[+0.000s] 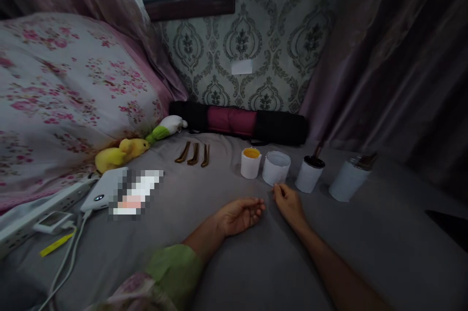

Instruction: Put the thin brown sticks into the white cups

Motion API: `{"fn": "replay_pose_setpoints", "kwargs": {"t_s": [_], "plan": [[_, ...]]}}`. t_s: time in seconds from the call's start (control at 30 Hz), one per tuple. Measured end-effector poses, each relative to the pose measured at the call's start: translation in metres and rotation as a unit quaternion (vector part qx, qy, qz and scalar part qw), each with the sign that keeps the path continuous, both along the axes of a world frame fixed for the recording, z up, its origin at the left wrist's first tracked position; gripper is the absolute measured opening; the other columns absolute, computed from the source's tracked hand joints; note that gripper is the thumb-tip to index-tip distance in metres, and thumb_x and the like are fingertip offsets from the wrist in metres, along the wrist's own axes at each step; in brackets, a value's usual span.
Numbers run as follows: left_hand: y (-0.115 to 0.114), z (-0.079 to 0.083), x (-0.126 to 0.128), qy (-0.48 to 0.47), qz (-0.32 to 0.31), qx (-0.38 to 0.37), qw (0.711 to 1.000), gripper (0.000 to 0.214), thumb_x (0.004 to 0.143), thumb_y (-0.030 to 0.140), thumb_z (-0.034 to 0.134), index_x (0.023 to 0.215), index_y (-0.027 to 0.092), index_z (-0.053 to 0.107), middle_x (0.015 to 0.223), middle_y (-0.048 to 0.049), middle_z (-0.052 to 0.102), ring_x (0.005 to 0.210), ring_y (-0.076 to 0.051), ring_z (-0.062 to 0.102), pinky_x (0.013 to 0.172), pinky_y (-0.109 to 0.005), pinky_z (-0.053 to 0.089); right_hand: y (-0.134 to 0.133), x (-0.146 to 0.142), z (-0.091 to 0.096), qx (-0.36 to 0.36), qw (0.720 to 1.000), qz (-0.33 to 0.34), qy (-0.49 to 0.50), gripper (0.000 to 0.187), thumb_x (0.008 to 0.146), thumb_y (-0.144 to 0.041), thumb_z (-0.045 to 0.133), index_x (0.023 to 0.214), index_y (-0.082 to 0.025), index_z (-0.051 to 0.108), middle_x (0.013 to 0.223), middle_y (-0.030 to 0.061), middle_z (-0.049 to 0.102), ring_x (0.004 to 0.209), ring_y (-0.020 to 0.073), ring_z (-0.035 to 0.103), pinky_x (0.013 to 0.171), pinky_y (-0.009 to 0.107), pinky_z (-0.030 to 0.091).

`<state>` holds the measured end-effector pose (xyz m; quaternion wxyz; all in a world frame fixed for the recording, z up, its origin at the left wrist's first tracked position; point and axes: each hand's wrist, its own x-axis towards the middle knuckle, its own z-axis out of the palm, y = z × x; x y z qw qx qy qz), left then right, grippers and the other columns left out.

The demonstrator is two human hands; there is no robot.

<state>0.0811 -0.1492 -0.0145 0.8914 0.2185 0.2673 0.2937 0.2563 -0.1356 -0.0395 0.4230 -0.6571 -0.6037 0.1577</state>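
Note:
My left hand [239, 215] lies palm up on the grey sheet [204, 272], fingers loosely curled and empty. My right hand [288, 203] rests just right of it, fingertips drawn together near the base of a white cup [276, 167]; nothing shows in them. Left of that cup stands a white cup with yellow contents [250, 162]. To the right are a white cup with dark contents and a stick [309, 172] and a tilted white cup [347, 179]. Three brown spoons [193, 153] lie farther left.
A black and maroon rolled mat [239, 123] lies along the patterned wall. Yellow plush toy [119, 154] and green-white plush toy [166, 128] sit by the floral bedding [66, 91]. A power strip [32, 216], white charger and cables lie at left. Curtains hang on the right.

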Motion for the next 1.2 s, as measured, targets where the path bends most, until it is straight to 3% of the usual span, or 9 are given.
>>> {"fn": "replay_pose_setpoints", "kwargs": {"t_s": [0.53, 0.8, 1.2], "plan": [[0.001, -0.002, 0.004, 0.020, 0.002, -0.011, 1.000, 0.008, 0.077, 0.010, 0.053, 0.079, 0.006, 0.060, 0.067, -0.0048, 0.063, 0.053, -0.006, 0.055, 0.052, -0.015, 0.042, 0.000, 0.002, -0.003, 0.000, 1.000, 0.012, -0.022, 0.037, 0.082, -0.041, 0.033, 0.066, -0.017, 0.056, 0.061, 0.0029, 0.058, 0.058, 0.0145, 0.052, 0.056, 0.023, 0.034], [0.005, 0.005, 0.005, 0.089, 0.005, -0.010, 0.996, 0.010, 0.078, 0.010, 0.051, 0.079, 0.005, 0.059, 0.061, -0.0036, 0.060, 0.049, -0.005, 0.053, 0.047, -0.014, 0.039, -0.001, 0.002, -0.001, 0.008, 0.999, 0.015, -0.045, 0.036, 0.083, -0.039, 0.032, 0.064, -0.017, 0.054, 0.060, 0.0034, 0.058, 0.058, 0.0143, 0.052, 0.055, 0.023, 0.032], [0.043, 0.018, -0.024, 0.199, 0.080, 0.038, 0.976, 0.009, 0.079, 0.009, 0.048, 0.073, 0.008, 0.055, 0.059, -0.0014, 0.057, 0.044, -0.004, 0.050, 0.046, -0.014, 0.041, -0.003, 0.002, 0.000, 0.000, 0.999, 0.023, -0.046, 0.037, 0.082, -0.039, 0.031, 0.069, -0.017, 0.058, 0.065, 0.0048, 0.061, 0.060, 0.0150, 0.052, 0.056, 0.024, 0.033]]}}
